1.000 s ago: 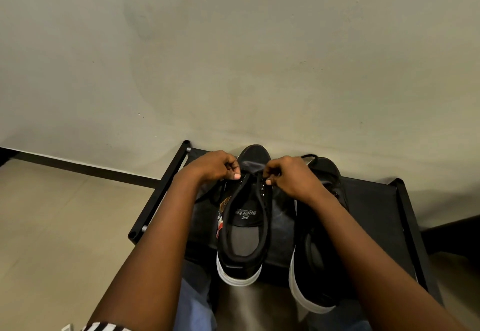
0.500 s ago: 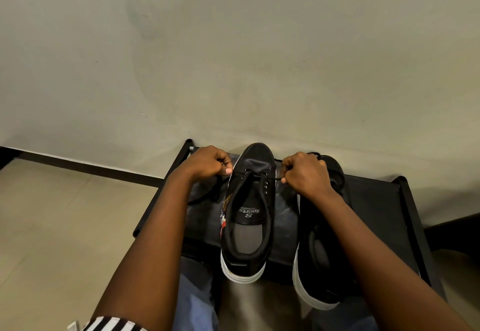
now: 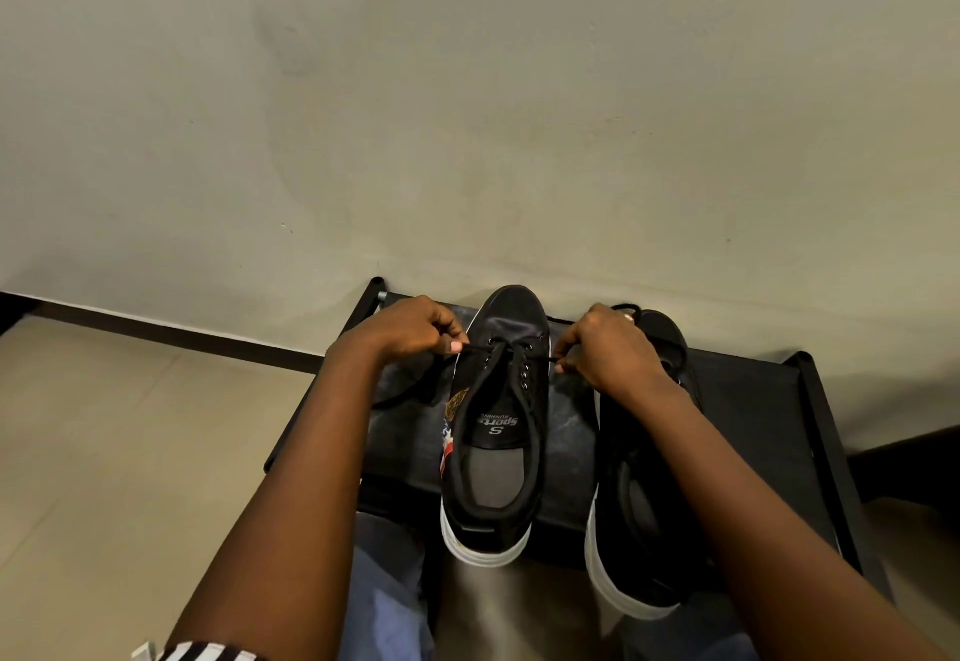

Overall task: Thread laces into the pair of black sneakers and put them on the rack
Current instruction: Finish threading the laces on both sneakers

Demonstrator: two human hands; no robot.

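One cam only, head-worn, wide-angle. Looks fwd and steeply down from above the person's lap, close over both forearms. Far half of the view is a plain wall (image 3: 467,115); the rack (image 3: 753,411) sits near-centre against it, floor (image 3: 104,452) at left. Edges bend w/ lens distortion. No 2nd view, so no shared area.

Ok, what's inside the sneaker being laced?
Inside the left sneaker a grey insole shows at the heel, and ahead of it the tongue with its printed label. The toe interior is hidden beneath the tongue and the lace.
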